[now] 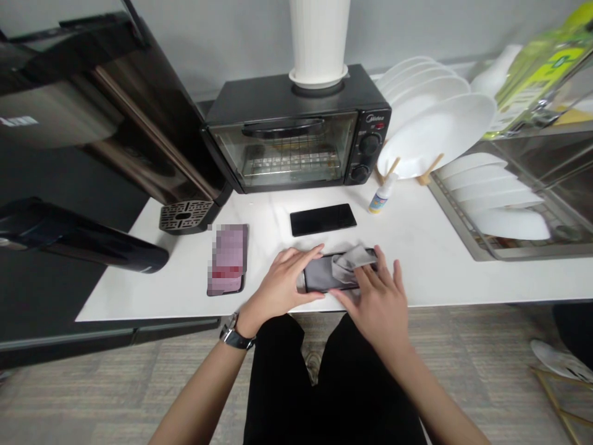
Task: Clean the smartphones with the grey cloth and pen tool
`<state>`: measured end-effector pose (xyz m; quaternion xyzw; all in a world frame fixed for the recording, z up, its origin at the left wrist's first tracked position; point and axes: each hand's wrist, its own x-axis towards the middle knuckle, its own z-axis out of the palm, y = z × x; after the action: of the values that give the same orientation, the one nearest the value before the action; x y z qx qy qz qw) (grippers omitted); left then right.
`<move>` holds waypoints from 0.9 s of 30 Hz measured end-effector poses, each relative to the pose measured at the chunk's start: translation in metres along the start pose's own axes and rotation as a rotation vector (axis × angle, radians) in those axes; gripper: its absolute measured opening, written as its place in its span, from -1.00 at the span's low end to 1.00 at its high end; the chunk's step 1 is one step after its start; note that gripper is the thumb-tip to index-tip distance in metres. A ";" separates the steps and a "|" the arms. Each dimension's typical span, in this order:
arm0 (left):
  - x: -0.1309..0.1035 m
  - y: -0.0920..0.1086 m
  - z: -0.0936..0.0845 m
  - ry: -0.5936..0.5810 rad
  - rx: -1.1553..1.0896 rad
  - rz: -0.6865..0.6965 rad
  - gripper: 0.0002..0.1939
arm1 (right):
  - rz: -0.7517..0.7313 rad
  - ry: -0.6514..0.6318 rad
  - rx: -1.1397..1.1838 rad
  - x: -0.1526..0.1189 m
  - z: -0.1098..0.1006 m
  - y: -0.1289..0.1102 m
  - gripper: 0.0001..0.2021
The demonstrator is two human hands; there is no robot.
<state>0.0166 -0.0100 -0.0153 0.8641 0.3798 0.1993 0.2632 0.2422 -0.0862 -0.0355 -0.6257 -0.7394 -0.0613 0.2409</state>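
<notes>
A dark-edged phone (318, 275) with a greyish face lies lengthwise on the white counter near its front edge. My left hand (282, 281) grips its left end between the thumb and fingers. On the phone's right half rests a crumpled grey cloth (353, 262). My right hand (377, 296) presses the cloth onto the phone with its fingers, the thumb at the near edge. Just behind them lies a second phone (323, 220) with a black screen. Left of my hands is another phone (230, 256), its lit display blurred out. A small spray bottle (380, 196) stands at the back right.
Behind is a black toaster oven (296, 142) with a white pot (319, 40) on top. A drinks machine (185, 213) and a dark bottle (115, 241) are at left. White plates (430, 133) stand in a rack beside the sink (486, 247). Another person's shoe (556, 358) shows at right.
</notes>
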 end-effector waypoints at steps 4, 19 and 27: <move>0.000 0.000 0.001 0.010 0.005 -0.007 -0.06 | -0.139 -0.009 0.207 0.012 0.019 -0.054 -0.34; 0.000 0.000 -0.001 0.007 0.007 0.019 0.06 | -0.098 -0.020 -0.032 -0.031 -0.027 0.044 -0.52; 0.001 0.003 -0.004 -0.019 -0.004 0.022 -0.07 | 0.016 0.007 -0.045 0.002 0.003 -0.005 -0.37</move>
<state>0.0166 -0.0096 -0.0105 0.8696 0.3674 0.1946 0.2663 0.2368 -0.0846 -0.0366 -0.6368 -0.7318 -0.0782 0.2300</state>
